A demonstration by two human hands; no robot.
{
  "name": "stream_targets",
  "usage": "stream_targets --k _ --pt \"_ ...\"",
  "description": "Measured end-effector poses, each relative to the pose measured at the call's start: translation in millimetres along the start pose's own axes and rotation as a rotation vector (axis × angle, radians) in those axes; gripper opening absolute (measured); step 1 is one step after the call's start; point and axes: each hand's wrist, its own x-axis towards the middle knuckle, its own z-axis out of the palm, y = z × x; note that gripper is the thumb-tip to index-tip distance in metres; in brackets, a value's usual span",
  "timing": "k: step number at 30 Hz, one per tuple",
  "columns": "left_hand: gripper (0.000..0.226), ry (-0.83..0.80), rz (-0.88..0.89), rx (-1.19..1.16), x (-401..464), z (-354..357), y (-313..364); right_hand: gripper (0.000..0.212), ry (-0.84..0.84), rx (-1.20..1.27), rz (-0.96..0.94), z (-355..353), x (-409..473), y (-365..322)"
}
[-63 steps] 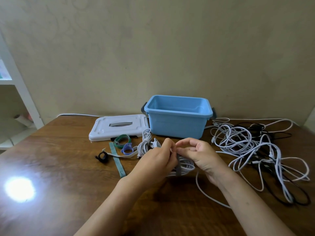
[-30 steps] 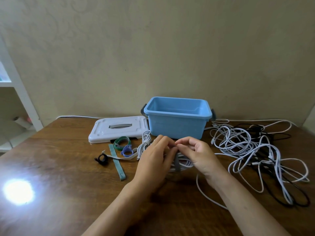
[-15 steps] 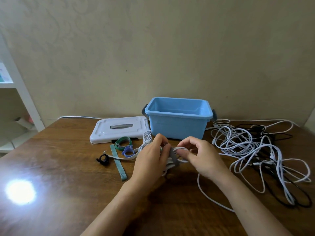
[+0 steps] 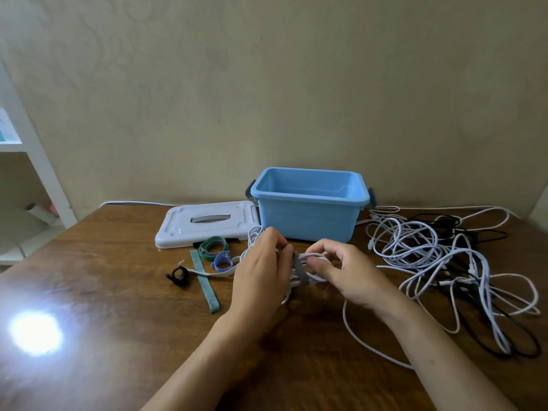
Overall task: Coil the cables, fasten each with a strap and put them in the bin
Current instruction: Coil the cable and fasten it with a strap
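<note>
Both hands work a grey strap around a bundled white cable, just in front of the blue bin.

From the head view, the left hand (image 4: 261, 271) grasps the coiled white cable (image 4: 314, 258) with fingers curled round it, and the right hand (image 4: 345, 269) pinches the same coil beside the grey strap (image 4: 299, 269) wrapped across it. The blue bin (image 4: 308, 207) stands open on the bench (image 4: 118, 307), its white lid (image 4: 204, 222) lying to its left. Spare straps (image 4: 212, 247) lie near the lid; a tangle of white and black cables (image 4: 444, 256) sprawls to the right.
</note>
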Motion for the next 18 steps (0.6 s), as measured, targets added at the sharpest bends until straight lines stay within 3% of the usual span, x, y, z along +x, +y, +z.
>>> stream_targets --k 7,12,16,18 --pt "0.007 -0.08 0.049 -0.03 3.1 -2.5 -6.1 0.008 -0.067 -0.05 -0.072 3.2 0.4 4.9" --pt "0.007 -0.01 0.091 -0.015 4.2 -4.5 -8.4 0.013 -0.021 0.001 -0.099 6.7 -1.0 4.0" --pt "0.005 -0.01 0.167 0.013 3.8 -3.6 -9.1 0.006 -0.014 -0.015 0.0 10.6 0.3 2.2" --pt "0.005 -0.007 0.188 0.004 4.5 -3.5 -10.7 0.016 -0.042 0.06 0.097 14.3 0.1 -2.2"
